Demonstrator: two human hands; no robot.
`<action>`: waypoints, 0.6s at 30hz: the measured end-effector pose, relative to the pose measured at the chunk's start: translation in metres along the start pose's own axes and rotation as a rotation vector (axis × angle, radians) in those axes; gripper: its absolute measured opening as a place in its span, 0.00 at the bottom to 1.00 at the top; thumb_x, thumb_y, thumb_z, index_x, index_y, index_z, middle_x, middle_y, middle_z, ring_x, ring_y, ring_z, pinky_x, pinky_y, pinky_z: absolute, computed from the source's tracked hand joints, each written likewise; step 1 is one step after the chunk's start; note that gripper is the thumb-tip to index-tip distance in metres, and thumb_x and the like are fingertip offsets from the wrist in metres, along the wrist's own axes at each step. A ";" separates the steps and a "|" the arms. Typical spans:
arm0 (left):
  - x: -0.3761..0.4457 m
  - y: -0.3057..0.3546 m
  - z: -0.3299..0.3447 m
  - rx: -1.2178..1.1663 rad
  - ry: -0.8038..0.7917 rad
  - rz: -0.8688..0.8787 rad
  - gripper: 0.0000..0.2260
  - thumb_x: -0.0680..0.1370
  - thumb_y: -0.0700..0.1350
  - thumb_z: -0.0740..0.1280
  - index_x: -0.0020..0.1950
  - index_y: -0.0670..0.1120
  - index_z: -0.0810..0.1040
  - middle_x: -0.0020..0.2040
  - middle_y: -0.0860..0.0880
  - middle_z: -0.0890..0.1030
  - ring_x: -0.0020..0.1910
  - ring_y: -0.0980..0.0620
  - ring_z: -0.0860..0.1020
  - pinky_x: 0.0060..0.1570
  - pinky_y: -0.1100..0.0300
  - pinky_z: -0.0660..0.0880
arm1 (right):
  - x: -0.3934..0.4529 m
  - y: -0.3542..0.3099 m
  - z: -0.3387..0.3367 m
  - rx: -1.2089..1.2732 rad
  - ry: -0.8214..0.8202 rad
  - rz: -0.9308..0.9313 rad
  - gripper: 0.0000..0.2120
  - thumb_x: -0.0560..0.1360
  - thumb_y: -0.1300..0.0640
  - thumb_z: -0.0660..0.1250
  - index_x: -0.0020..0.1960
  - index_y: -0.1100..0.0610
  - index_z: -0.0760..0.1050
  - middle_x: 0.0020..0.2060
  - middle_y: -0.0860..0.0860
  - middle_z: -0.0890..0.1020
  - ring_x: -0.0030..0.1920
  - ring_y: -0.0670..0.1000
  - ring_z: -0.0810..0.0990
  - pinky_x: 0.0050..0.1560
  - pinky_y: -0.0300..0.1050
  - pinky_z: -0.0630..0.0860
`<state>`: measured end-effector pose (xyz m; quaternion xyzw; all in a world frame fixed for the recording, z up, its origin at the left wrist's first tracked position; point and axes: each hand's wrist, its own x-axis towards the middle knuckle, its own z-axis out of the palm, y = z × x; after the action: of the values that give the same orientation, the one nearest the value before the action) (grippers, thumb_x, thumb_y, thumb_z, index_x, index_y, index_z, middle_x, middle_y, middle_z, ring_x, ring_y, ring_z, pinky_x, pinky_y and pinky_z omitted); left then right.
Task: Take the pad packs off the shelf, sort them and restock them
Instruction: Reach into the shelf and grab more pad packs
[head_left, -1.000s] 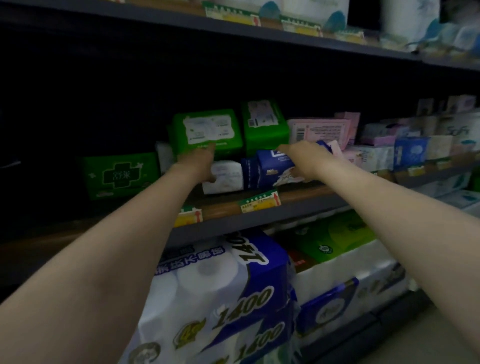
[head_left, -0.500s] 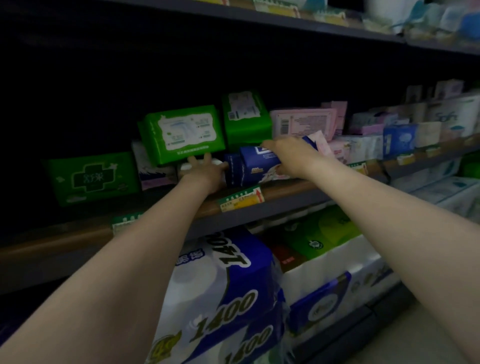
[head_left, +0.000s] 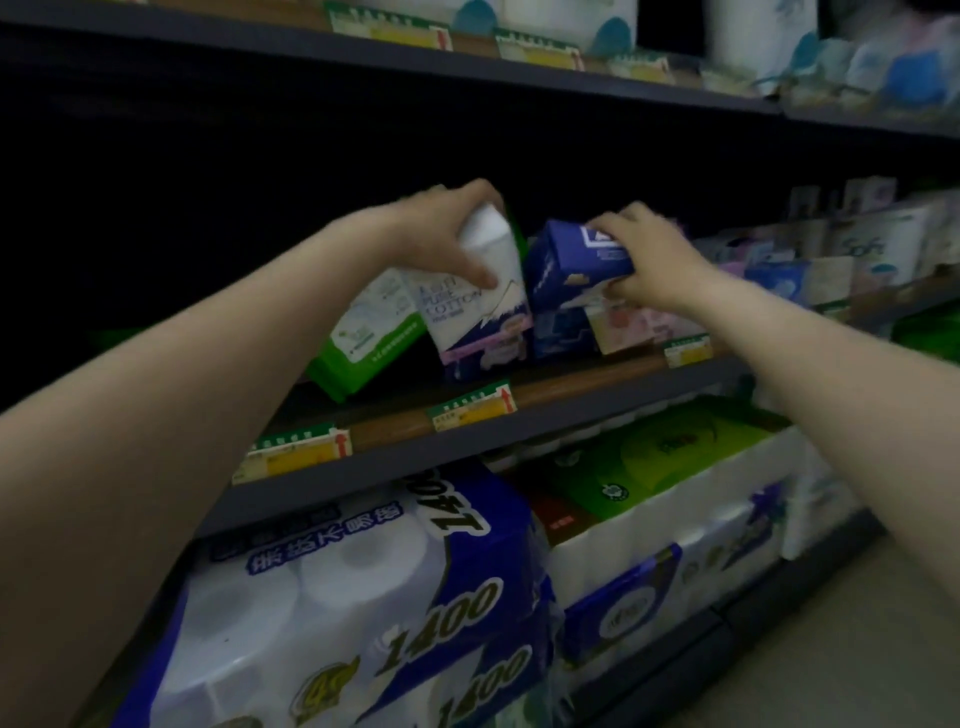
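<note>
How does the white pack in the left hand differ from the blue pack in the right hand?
The white pack is white with a mountain picture and purple base; the blue pack is dark blue. The white pack stands tall, its base at the shelf; the blue pack is held higher, lying lengthwise. The left hand grips from above; the right hand grips one end. Both are tilted, soft packs.

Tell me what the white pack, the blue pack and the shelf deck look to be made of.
White pack held by the left hand: likely thin plastic film, slightly glossy, with printed artwork and soft corners. Blue pack in the right hand: the same kind of soft printed film, probably. Shelf deck: brown wood-look surface; the grey front edge looks like painted metal, though blur leaves that open.
</note>
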<state>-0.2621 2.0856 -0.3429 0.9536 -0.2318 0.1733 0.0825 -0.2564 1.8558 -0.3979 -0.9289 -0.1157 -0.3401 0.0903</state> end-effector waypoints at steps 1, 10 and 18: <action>0.000 0.016 -0.003 -0.024 -0.025 0.034 0.33 0.70 0.51 0.73 0.70 0.55 0.60 0.61 0.50 0.70 0.53 0.50 0.73 0.49 0.54 0.73 | -0.005 0.008 -0.012 0.033 0.009 0.021 0.32 0.67 0.66 0.72 0.69 0.59 0.67 0.61 0.62 0.69 0.61 0.62 0.70 0.59 0.49 0.67; -0.038 0.166 0.127 -0.204 -0.542 0.320 0.34 0.70 0.59 0.70 0.71 0.61 0.57 0.68 0.52 0.68 0.60 0.49 0.73 0.50 0.51 0.76 | -0.164 0.148 -0.011 0.151 -0.567 0.474 0.17 0.68 0.65 0.74 0.56 0.59 0.76 0.53 0.60 0.80 0.51 0.57 0.78 0.55 0.49 0.74; -0.062 0.182 0.416 -0.152 -0.838 0.101 0.36 0.73 0.54 0.69 0.75 0.52 0.53 0.70 0.44 0.66 0.65 0.43 0.69 0.62 0.49 0.69 | -0.312 0.243 0.176 -0.058 -0.983 0.531 0.29 0.68 0.60 0.74 0.66 0.58 0.69 0.62 0.58 0.75 0.61 0.59 0.72 0.57 0.43 0.68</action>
<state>-0.2781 1.8524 -0.7377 0.9202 -0.3039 -0.2430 0.0425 -0.3132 1.6183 -0.7553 -0.9775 0.1031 0.1643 0.0825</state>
